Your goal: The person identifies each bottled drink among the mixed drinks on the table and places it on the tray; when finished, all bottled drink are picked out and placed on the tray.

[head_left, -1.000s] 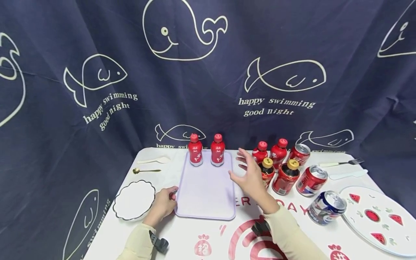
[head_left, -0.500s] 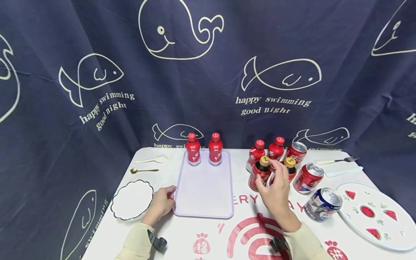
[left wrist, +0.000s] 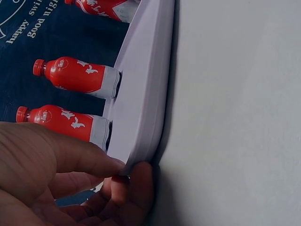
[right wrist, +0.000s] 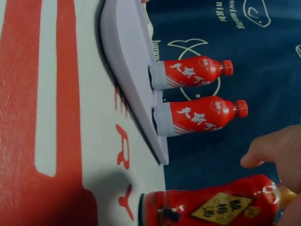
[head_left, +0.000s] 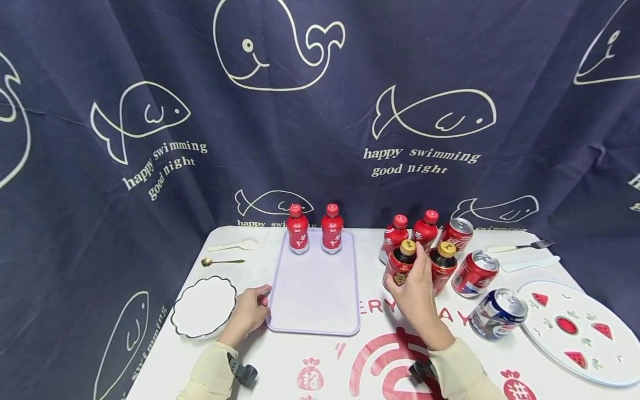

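My left hand (head_left: 251, 310) pinches the left rim of a pale lilac tray (head_left: 315, 294), thumb on the rim and fingers at its underside. Two red bottles (head_left: 332, 230) stand upright at the tray's far end. To the right, my right hand (head_left: 419, 294) reaches around a gold-capped dark drink bottle (head_left: 399, 265) with a red label. In the right wrist view the thumb (right wrist: 263, 150) is stretched out, with a gap between it and that bottle (right wrist: 221, 205). Some of my right fingers are hidden behind the hand.
Beside the right hand stand another gold-capped bottle (head_left: 442, 269), two red-capped bottles (head_left: 425, 230), red cans (head_left: 475, 275) and a blue can (head_left: 497, 315). A watermelon-patterned plate (head_left: 550, 355) lies far right. On the left are a scalloped white dish (head_left: 205, 305) and two spoons (head_left: 222, 262).
My right hand has moved from beside the tray rightward to the gold-capped bottles, then slightly left, closer around the nearer one. My left hand stays on the tray rim.
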Action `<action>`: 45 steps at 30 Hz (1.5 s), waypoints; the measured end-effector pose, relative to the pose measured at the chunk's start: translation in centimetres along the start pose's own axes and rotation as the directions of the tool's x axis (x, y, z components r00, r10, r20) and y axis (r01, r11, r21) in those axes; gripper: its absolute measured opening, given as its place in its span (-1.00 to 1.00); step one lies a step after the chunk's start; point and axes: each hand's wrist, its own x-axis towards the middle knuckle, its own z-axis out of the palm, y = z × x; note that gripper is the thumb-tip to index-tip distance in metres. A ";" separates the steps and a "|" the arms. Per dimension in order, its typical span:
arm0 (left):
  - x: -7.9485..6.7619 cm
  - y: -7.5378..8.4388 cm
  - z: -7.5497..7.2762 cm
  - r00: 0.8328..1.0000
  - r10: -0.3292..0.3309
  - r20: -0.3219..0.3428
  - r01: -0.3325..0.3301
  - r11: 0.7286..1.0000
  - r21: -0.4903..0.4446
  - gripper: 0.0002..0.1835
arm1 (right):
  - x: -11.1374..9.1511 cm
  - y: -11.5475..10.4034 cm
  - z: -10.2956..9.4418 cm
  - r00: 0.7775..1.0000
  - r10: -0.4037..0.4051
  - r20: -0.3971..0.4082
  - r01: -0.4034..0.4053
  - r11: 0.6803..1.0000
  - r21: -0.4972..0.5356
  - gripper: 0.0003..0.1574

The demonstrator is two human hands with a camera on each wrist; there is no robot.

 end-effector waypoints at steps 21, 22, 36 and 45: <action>0.1 -0.2 0.1 1.000 -0.013 -0.002 0.013 0.999 -0.042 -0.39 | 1.1 0.9 0.3 0.999 0.043 0.010 -0.043 0.999 -0.014 0.03; 0.1 -0.3 0.1 1.000 -0.015 -0.001 0.015 0.999 -0.045 -0.39 | 1.1 0.9 0.3 1.000 0.029 0.012 -0.029 1.000 -0.008 0.03; 0.1 0.2 0.2 1.000 -0.015 0.026 0.018 0.996 -0.091 -0.38 | 3.3 -2.4 1.6 0.932 -0.263 0.248 0.193 0.942 0.274 0.04; 0.0 0.0 0.0 0.999 -0.031 0.020 0.033 0.996 -0.088 -0.37 | 6.3 -6.1 6.5 0.744 -0.526 0.413 0.249 0.791 0.558 -0.01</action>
